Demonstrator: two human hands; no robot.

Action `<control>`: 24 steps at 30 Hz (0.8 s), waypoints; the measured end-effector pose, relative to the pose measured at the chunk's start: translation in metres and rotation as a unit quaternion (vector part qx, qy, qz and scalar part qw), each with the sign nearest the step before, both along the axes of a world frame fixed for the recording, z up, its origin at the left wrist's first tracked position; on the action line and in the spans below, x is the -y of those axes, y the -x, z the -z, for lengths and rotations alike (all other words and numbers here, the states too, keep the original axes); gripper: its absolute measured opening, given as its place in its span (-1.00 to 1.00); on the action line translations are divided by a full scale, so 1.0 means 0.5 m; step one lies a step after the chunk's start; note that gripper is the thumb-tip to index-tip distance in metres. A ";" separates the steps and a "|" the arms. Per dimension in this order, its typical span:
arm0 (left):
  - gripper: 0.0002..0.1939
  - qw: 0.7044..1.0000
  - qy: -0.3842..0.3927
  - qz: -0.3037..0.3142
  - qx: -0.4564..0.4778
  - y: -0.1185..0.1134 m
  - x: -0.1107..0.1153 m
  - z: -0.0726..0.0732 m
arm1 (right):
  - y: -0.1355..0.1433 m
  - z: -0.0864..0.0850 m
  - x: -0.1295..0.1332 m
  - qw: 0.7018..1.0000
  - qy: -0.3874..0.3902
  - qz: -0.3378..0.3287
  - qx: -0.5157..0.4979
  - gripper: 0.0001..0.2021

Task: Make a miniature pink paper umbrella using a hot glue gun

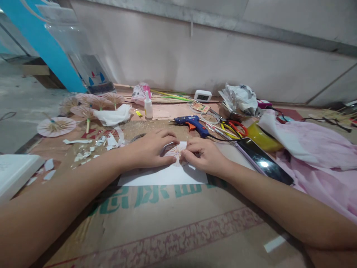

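Observation:
A small round paper parasol (176,150) with thin tan ribs fanning out from its middle lies on a white paper sheet (164,177). My left hand (150,149) rests at its left side, thumb and index finger apart along the edge, the other fingers stretched forward. On the right, my right hand (205,155) has its fingers curled, thumb and index pinching at the parasol's ribs near the right edge. Both hands partly cover the disc. Just beyond them lies a blue glue gun (191,123) with an orange trigger.
Several finished-looking paper parasols (57,126) stand at the back left near paper scraps (83,153). A white glue bottle (148,106) stands behind my left hand. Red-handled pliers (237,127), a phone (263,160) and pink cloth (315,141) lie right. Cardboard (167,227) covers the table.

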State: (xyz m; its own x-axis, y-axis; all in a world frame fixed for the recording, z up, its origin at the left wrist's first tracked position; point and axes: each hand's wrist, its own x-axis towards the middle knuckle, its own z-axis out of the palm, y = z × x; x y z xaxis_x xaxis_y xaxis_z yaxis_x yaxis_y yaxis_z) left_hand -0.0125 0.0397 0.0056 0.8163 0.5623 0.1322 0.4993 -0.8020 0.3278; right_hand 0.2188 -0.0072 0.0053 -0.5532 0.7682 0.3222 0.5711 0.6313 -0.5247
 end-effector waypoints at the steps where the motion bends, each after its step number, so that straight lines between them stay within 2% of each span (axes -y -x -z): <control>1: -0.49 1.000 0.001 -0.001 -0.001 0.000 0.000 0.000 | 0.000 0.000 0.000 1.000 0.004 -0.001 0.004 -0.64; 15: -0.50 1.000 -0.003 0.000 0.002 0.001 0.000 0.001 | 0.002 0.004 -0.003 1.000 -0.001 -0.015 0.018 -0.65; 21: -0.51 1.000 0.001 -0.002 0.000 0.003 0.000 0.002 | 0.001 0.001 -0.004 0.998 -0.018 0.042 -0.041 -0.64; 24: -0.51 1.000 0.002 -0.003 0.001 0.002 0.000 0.001 | 0.001 0.002 -0.004 0.999 -0.003 0.023 -0.032 -0.64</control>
State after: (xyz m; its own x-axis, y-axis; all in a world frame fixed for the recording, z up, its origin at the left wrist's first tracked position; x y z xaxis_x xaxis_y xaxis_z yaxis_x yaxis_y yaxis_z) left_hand -0.0134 0.0395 0.0052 0.8128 0.5673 0.1325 0.5031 -0.7981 0.3316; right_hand 0.2184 -0.0050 0.0043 -0.4951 0.7901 0.3614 0.5648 0.6088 -0.5571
